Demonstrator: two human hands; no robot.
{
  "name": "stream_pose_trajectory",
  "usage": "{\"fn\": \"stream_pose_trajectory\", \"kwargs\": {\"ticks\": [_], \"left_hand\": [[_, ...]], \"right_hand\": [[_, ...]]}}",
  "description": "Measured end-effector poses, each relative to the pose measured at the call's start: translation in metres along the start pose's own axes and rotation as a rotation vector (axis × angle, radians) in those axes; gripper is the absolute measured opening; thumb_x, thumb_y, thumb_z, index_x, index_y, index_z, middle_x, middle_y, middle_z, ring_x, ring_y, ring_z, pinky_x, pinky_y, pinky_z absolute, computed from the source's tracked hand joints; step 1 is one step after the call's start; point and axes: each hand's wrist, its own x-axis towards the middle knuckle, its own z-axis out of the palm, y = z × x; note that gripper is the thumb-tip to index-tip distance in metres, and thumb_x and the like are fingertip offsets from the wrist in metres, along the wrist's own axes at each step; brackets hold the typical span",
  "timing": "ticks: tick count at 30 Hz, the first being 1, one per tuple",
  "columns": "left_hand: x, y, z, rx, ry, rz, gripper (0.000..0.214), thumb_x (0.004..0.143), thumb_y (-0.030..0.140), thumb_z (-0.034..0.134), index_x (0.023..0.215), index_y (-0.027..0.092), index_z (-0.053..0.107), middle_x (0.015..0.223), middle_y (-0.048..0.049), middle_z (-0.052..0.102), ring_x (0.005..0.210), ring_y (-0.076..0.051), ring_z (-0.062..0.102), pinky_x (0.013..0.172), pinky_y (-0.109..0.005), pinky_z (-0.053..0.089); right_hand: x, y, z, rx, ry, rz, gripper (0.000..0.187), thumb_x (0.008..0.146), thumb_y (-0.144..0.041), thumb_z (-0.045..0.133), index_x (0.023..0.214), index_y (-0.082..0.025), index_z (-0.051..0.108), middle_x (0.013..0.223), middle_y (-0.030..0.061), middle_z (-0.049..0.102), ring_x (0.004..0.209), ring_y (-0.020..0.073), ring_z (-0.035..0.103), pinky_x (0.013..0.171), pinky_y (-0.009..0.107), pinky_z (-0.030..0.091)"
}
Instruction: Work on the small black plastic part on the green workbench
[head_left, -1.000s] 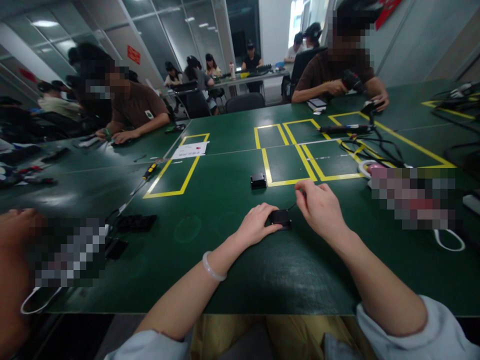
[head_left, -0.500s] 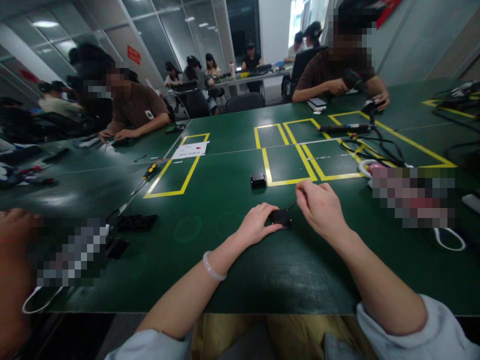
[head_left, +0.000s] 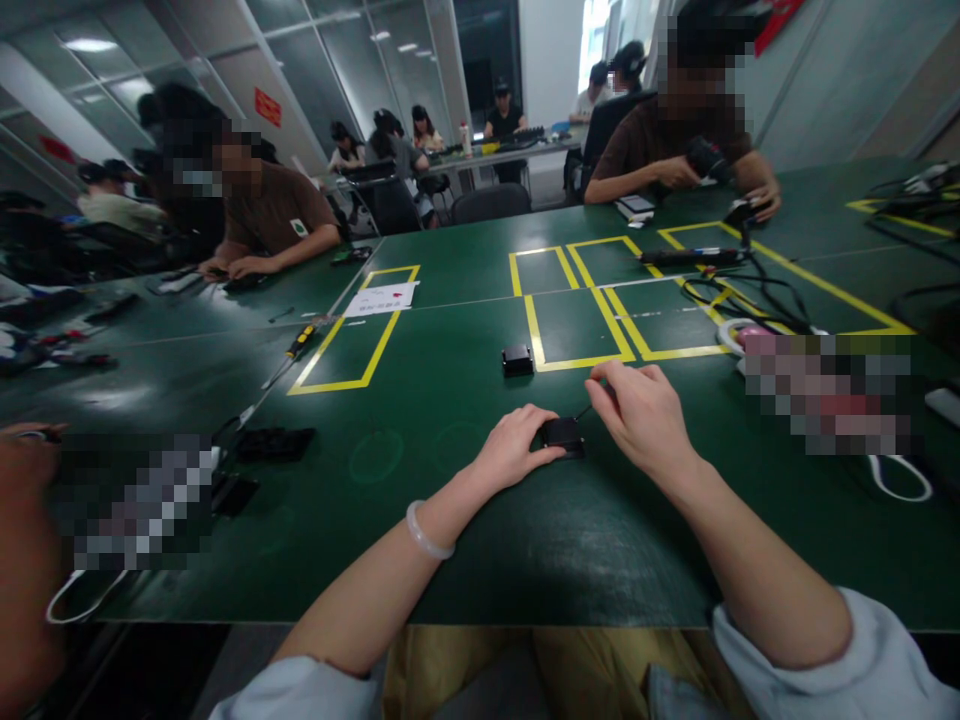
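Left hand (head_left: 515, 445): curled around the left side of a black block, thumb along its near edge, fingers over its far left corner; the gap between them is only as wide as the block.
Black block (head_left: 564, 434): low on the green tabletop (head_left: 465, 550), just right of the left fingertips and below the right hand's; small bright dots, perhaps screw heads, show at its edges.
Right hand (head_left: 646, 415): fingers drawn together in a pinch on a thin dark rod (head_left: 583, 411), which slants down toward the block's far right corner; whether its tip touches is too small to tell.
Block's handling: probably light and rigid, with smooth faces that could slide or twist on the tabletop if pushed from one side.
Block's hold: best taken by its opposite side edges, low down, keeping the top face and far right corner free.
Rod's handling: looks slim and stiff, easy to roll between fingertips; a pinch near its upper end suits it.
Second black block (head_left: 517, 360): beyond the left hand, apart from it, beside yellow tape (head_left: 585, 366).
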Motion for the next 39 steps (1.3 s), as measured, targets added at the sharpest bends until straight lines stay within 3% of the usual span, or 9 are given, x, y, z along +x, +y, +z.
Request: {"fn": "stream_pose_trajectory", "kwargs": {"ticks": [4,10,16,23,29,34,39], "left_hand": [[0.0,-0.0006,0.0002,-0.004,0.001,-0.002,0.04,0.084,0.045,0.061,0.115,0.021,0.052,0.107,-0.0059,0.058,0.098,-0.023,0.055,0.086,-0.036,0.044],[0.0002,-0.0007,0.0,-0.007,-0.005,-0.012,0.04,0.084,0.045,0.061,0.115,0.021,0.053,0.107,-0.0061,0.057,0.098,-0.023,0.055,0.085,-0.036,0.044],[0.0003,-0.0014,0.0004,-0.011,-0.007,0.003,0.041,0.084,0.045,0.062,0.115,0.02,0.053,0.106,-0.006,0.058,0.098,-0.023,0.055,0.085,-0.035,0.044],[0.0002,-0.0017,0.0,0.0,-0.01,0.002,0.04,0.084,0.044,0.061,0.115,0.02,0.053,0.107,-0.0058,0.057,0.099,-0.022,0.054,0.085,-0.035,0.044],[0.0004,-0.0009,-0.0007,-0.009,-0.014,-0.005,0.04,0.085,0.045,0.061,0.116,0.021,0.053,0.107,-0.0062,0.057,0.1,-0.023,0.054,0.087,-0.036,0.044],[0.0002,-0.0009,0.0005,-0.009,-0.016,-0.02,0.039,0.084,0.044,0.061,0.116,0.022,0.053,0.108,-0.0061,0.057,0.099,-0.023,0.054,0.087,-0.037,0.044],[-0.0001,0.0002,0.0001,0.006,-0.004,-0.009,0.039,0.085,0.043,0.06,0.116,0.021,0.052,0.107,-0.006,0.057,0.099,-0.023,0.054,0.086,-0.036,0.044]], "right_hand": [[-0.0013,0.0004,-0.0009,-0.004,-0.003,-0.006,0.025,0.095,-0.035,0.039,0.083,-0.02,0.054,0.069,0.0006,0.061,0.061,0.0136,0.05,0.071,0.029,0.032],[-0.0005,0.0007,0.0007,-0.01,0.0,0.006,0.021,0.094,-0.027,0.035,0.094,-0.018,0.054,0.079,0.0036,0.064,0.07,0.0158,0.055,0.074,0.03,0.032],[-0.0012,0.0007,-0.0007,-0.023,-0.022,0.008,0.025,0.094,-0.035,0.038,0.085,-0.019,0.054,0.069,0.0008,0.061,0.062,0.0144,0.051,0.072,0.029,0.032],[-0.0012,-0.0015,0.0,-0.021,-0.001,0.016,0.019,0.093,-0.026,0.039,0.1,-0.017,0.054,0.075,0.0022,0.062,0.07,0.0156,0.055,0.075,0.029,0.032],[-0.0016,-0.0011,-0.0011,-0.037,0.007,0.003,0.022,0.094,-0.034,0.04,0.087,-0.019,0.055,0.063,-0.0005,0.057,0.058,0.0147,0.048,0.071,0.029,0.033],[-0.0011,-0.0012,0.0015,-0.019,0.009,0.018,0.02,0.093,-0.028,0.037,0.099,-0.017,0.053,0.069,0.0016,0.059,0.063,0.016,0.051,0.074,0.03,0.034],[-0.0008,-0.0018,-0.0003,-0.014,0.001,0.024,0.021,0.093,-0.035,0.04,0.088,-0.02,0.052,0.068,0.0009,0.059,0.061,0.0157,0.049,0.073,0.029,0.033]]}}
